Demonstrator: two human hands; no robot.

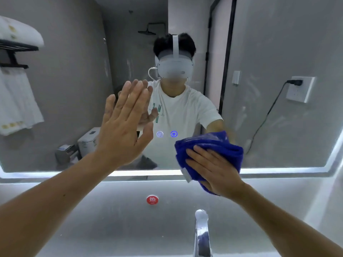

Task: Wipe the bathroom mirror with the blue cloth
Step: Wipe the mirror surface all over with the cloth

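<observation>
Right grip [213, 169]: fingers fairly straight and spread, pressing the blue cloth [213, 143] flat against the mirror [74, 89]. Nothing curled round the cloth that I can see; thumb hidden.

Cloth bunched, low on the glass right of centre, its lower part overlapping the lit strip [278, 170] along the mirror's bottom edge.

Left grip [124, 130]: wide, fingers straight and together, palm toward the glass, fingertips meeting their reflection. Holds nothing.

Two small glowing touch icons [160, 134] on the glass between the two grips, just above the cloth's left corner.

Below the mirror: round red sticker [152, 199] on the grey wall panel, chrome faucet [202, 234] to its lower right.

Streaks on the glass at right, near the wall socket [300, 89] with a black cable plugged in. White towels [18, 101] on a dark rack at far left.
</observation>
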